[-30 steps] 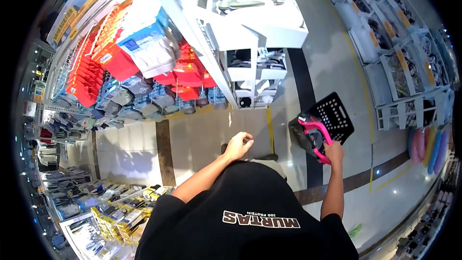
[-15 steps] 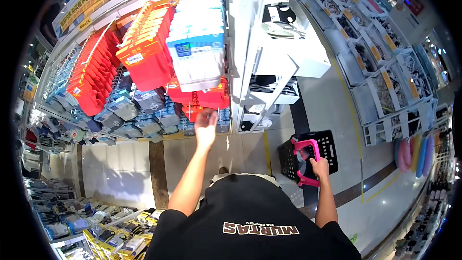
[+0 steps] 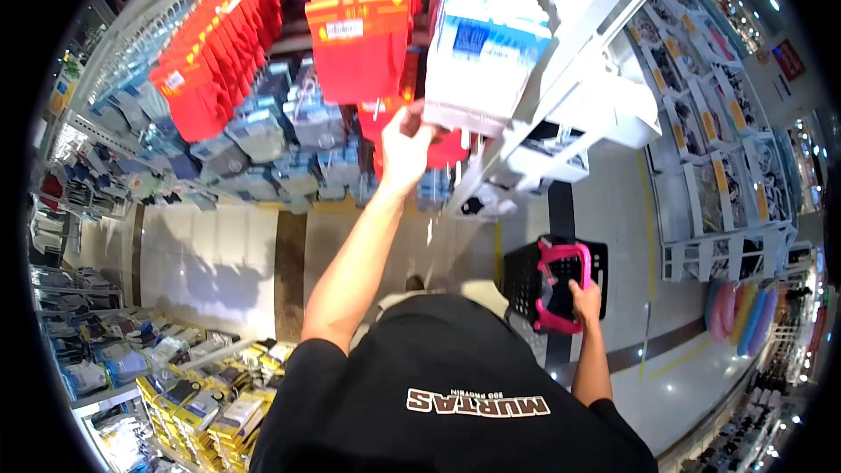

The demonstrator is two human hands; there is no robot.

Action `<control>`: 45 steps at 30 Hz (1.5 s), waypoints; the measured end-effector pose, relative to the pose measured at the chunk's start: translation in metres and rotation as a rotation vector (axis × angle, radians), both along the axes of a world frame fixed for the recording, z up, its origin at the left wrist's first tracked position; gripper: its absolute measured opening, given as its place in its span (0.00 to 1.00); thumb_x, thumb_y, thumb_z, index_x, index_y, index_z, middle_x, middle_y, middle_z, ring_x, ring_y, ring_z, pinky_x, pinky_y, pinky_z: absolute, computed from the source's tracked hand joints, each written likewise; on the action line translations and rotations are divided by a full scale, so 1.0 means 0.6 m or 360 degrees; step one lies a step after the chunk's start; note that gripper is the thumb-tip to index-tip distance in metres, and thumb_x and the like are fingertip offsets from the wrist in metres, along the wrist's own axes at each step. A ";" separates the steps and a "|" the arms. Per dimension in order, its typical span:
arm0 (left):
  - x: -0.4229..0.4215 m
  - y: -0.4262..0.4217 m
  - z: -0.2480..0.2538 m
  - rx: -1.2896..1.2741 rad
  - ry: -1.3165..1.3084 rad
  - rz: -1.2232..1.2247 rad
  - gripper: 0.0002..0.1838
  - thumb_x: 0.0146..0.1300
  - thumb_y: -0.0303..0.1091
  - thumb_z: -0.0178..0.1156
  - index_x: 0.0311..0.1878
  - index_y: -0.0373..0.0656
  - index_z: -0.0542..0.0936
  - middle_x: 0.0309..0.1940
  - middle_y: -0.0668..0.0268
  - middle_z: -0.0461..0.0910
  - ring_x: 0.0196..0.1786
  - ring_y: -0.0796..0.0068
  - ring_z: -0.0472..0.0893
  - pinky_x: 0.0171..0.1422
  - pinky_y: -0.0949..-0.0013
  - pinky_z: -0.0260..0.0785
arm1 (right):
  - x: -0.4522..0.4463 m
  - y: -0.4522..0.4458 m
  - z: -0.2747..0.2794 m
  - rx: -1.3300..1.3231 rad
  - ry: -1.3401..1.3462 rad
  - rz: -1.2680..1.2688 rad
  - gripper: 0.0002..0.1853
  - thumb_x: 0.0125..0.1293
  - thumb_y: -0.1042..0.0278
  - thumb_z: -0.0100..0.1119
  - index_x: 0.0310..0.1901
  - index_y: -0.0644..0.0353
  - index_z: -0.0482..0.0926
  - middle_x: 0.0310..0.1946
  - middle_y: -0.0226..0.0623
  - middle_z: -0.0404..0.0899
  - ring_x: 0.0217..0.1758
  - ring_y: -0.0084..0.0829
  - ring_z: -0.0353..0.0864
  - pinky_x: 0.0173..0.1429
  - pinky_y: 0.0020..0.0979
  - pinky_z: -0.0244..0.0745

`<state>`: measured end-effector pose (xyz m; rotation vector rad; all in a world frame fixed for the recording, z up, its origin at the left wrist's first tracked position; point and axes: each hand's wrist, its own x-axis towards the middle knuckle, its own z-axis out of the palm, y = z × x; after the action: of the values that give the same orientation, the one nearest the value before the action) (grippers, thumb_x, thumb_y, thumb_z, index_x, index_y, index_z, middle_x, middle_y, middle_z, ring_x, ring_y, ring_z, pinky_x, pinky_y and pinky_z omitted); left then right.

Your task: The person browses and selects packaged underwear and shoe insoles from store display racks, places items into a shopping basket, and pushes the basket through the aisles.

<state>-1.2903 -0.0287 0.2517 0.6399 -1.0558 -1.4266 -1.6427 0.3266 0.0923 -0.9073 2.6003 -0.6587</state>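
My left hand [image 3: 406, 144] is raised to the hanging rack, thumb and fingers apart, at the lower left corner of a row of white packs with blue header cards [image 3: 486, 52]. Its fingertips seem to touch that corner; a firm hold does not show. Left of it hang red packs with orange cards [image 3: 361, 61], with more red packs [image 3: 378, 118] lower behind the hand. My right hand [image 3: 586, 300] is wrapped round the pink handle of a black shopping basket [image 3: 520, 276], held low at my right side. Dark contents in the basket cannot be made out.
Another row of red packs [image 3: 197, 105] and grey-blue packs [image 3: 250, 136] fill the rack leftward. A white metal post [image 3: 604, 26] stands right of the white packs. Shelves of small goods [image 3: 714, 149] line the far right. Yellow-edged packs [image 3: 197, 412] lie on a low display behind left.
My left hand has moved up and right from below the red packs to the white packs' corner. My view has shifted nearer the rack; the right hand still grips the basket.
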 end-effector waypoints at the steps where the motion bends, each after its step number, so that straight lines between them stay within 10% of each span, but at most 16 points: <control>1: 0.005 0.004 0.000 -0.0027 -0.0062 0.0029 0.14 0.69 0.21 0.55 0.56 0.31 0.76 0.40 0.60 0.84 0.41 0.73 0.83 0.47 0.69 0.76 | 0.000 0.003 -0.004 0.0006 -0.0174 -0.0035 0.19 0.58 0.55 0.67 0.38 0.67 0.82 0.24 0.48 0.83 0.25 0.40 0.84 0.35 0.42 0.77; 5: 0.015 0.010 -0.004 0.0047 -0.0014 0.0012 0.15 0.68 0.22 0.56 0.57 0.32 0.75 0.40 0.61 0.83 0.39 0.74 0.83 0.46 0.70 0.76 | 0.036 -0.026 0.020 0.0086 -0.0296 -0.0184 0.15 0.58 0.61 0.68 0.32 0.67 0.78 0.19 0.38 0.78 0.18 0.34 0.80 0.19 0.36 0.75; 14: 0.033 0.011 -0.003 0.0041 -0.0059 -0.0124 0.23 0.63 0.21 0.58 0.62 0.32 0.72 0.49 0.59 0.81 0.46 0.72 0.82 0.50 0.69 0.74 | 0.060 -0.033 0.020 0.0111 -0.0301 -0.0125 0.17 0.59 0.60 0.68 0.36 0.67 0.76 0.24 0.43 0.79 0.21 0.36 0.81 0.21 0.37 0.78; 24: 0.129 -0.090 0.030 -0.0561 -0.0800 0.1568 0.35 0.58 0.34 0.73 0.65 0.36 0.67 0.60 0.55 0.67 0.58 0.65 0.73 0.63 0.62 0.68 | 0.073 -0.027 0.011 0.0000 -0.0352 -0.0029 0.24 0.60 0.63 0.67 0.52 0.65 0.70 0.29 0.37 0.75 0.19 0.28 0.75 0.18 0.30 0.74; 28: 0.145 -0.142 0.075 -0.0496 -0.0681 0.1163 0.39 0.58 0.38 0.73 0.67 0.33 0.64 0.56 0.55 0.75 0.56 0.67 0.77 0.59 0.66 0.71 | 0.076 -0.036 0.015 -0.0011 -0.0492 -0.0009 0.24 0.60 0.64 0.66 0.53 0.67 0.70 0.24 0.34 0.73 0.15 0.25 0.72 0.17 0.29 0.72; 33: 0.139 -0.130 0.114 -0.0316 -0.0318 0.0693 0.21 0.63 0.33 0.69 0.54 0.30 0.76 0.44 0.61 0.84 0.43 0.76 0.81 0.51 0.74 0.72 | 0.090 -0.040 0.027 -0.0021 -0.0537 -0.0002 0.21 0.60 0.64 0.67 0.49 0.65 0.70 0.23 0.35 0.75 0.15 0.27 0.75 0.18 0.31 0.74; 41: 0.145 -0.119 0.057 -0.0190 -0.0366 0.0694 0.15 0.67 0.35 0.65 0.47 0.32 0.82 0.39 0.64 0.84 0.39 0.80 0.80 0.46 0.74 0.71 | 0.104 -0.044 0.026 -0.0170 -0.0673 -0.0039 0.17 0.61 0.64 0.67 0.46 0.61 0.72 0.23 0.32 0.76 0.15 0.23 0.73 0.18 0.28 0.70; 45: 0.155 -0.063 -0.069 0.0048 -0.0498 0.0764 0.15 0.66 0.38 0.66 0.46 0.34 0.80 0.34 0.69 0.81 0.34 0.81 0.77 0.39 0.74 0.71 | 0.060 -0.050 0.006 -0.0381 -0.0187 0.0137 0.30 0.62 0.60 0.69 0.61 0.66 0.72 0.43 0.45 0.81 0.42 0.32 0.82 0.50 0.35 0.78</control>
<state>-1.1974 -0.0663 0.2106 1.0830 -1.0312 -0.9429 -1.6065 0.2966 0.0956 -1.0107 2.3999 -0.9838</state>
